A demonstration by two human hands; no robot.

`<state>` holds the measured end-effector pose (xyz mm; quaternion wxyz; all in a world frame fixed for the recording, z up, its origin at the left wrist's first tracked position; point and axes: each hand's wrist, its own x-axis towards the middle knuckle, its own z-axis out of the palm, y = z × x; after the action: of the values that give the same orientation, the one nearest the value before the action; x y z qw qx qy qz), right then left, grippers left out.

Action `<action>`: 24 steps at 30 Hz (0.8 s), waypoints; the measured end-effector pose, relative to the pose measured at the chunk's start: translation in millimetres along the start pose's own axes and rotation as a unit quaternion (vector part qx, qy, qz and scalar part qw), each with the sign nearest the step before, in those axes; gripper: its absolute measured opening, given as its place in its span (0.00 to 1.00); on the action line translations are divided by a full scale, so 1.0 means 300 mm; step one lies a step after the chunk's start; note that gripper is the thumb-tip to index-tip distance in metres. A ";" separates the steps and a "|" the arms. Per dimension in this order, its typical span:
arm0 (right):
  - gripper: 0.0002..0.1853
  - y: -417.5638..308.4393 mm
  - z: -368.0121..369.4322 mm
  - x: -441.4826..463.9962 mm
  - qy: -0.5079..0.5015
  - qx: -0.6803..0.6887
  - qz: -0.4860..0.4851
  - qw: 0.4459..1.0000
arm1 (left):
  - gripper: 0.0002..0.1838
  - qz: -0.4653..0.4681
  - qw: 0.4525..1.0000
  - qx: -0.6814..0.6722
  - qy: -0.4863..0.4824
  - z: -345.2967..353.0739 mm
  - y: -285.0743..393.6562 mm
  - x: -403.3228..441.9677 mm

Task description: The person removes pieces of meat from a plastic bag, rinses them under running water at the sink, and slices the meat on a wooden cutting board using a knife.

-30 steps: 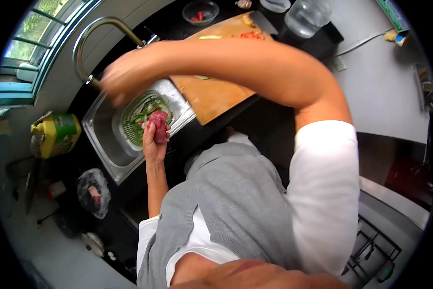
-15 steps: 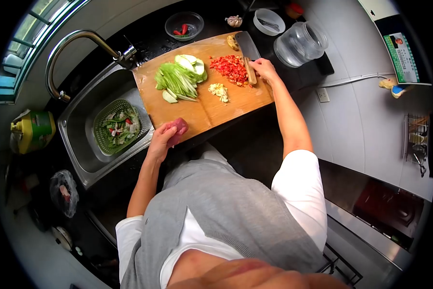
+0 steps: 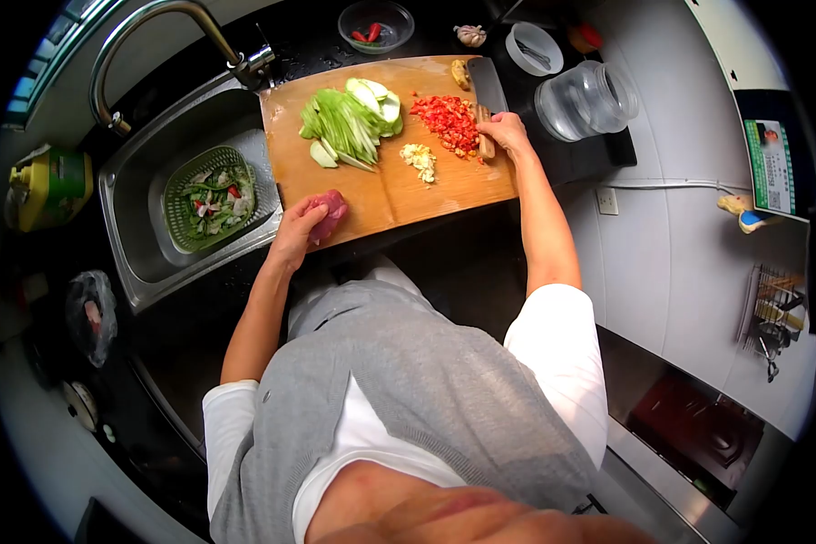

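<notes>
Holding red meat [image 3: 333, 214] left of centre, the left hand [image 3: 301, 227] has curled fingers; at upper right, the right hand [image 3: 506, 133] lies closed on a wooden knife handle [image 3: 487, 145].

The table [image 3: 562, 165] is black and shiny, with wet spots at the back. A big wooden board [image 3: 371, 201] lies flat on it. A metal sink [image 3: 206, 269] is set into it on the left of the board. Behind the board sit a clear bowl [image 3: 391, 46] and a head of garlic [image 3: 470, 35]. A white bowl [image 3: 522, 60] and a big clear jar [image 3: 566, 107] stand near its right end.
</notes>
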<state>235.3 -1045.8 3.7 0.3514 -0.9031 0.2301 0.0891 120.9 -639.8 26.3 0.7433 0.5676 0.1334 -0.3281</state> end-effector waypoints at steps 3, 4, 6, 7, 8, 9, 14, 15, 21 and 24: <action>0.12 0.036 -0.013 0.023 -0.032 0.063 0.033 0.997 | 0.15 0.006 1.000 -0.011 0.006 0.002 -0.007 0.005; 0.12 0.038 -0.032 0.005 -0.045 0.168 0.044 0.984 | 0.14 0.019 1.000 -0.016 0.015 -0.001 -0.010 0.007; 0.07 0.032 -0.076 -0.041 -0.083 0.335 0.050 0.937 | 0.14 0.032 0.999 -0.028 0.023 -0.007 -0.014 0.009; 0.07 0.039 -0.087 -0.053 -0.084 0.329 0.051 0.939 | 0.13 0.033 0.999 -0.023 0.021 -0.015 -0.013 0.003; 0.08 0.042 -0.097 -0.063 -0.070 0.360 0.047 0.929 | 0.12 0.033 0.999 -0.018 0.019 -0.025 -0.014 0.000; 0.08 0.049 -0.104 -0.071 -0.057 0.391 0.044 0.917 | 0.12 0.031 0.999 -0.022 0.018 -0.036 -0.019 0.000; 0.09 0.065 -0.120 -0.121 -0.040 0.444 0.020 0.895 | 0.13 0.012 1.000 -0.025 0.014 -0.033 -0.009 0.003; 0.09 0.078 -0.117 -0.122 -0.038 0.453 0.000 0.891 | 0.14 0.003 0.999 -0.034 0.011 -0.032 0.004 -0.002; 0.10 -0.142 -0.071 -0.382 -0.012 0.533 -0.126 0.836 | 0.18 0.043 0.986 -0.153 -0.047 -0.006 0.074 -0.012; 0.08 -0.194 -0.013 -0.491 -0.063 0.432 -0.142 0.888 | 0.20 0.032 0.997 -0.064 -0.012 -0.057 0.005 0.016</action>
<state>133.9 -958.7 88.6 0.7296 -0.6775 0.0927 -0.0133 128.5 -625.3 19.4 0.7896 0.5187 0.1269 -0.3023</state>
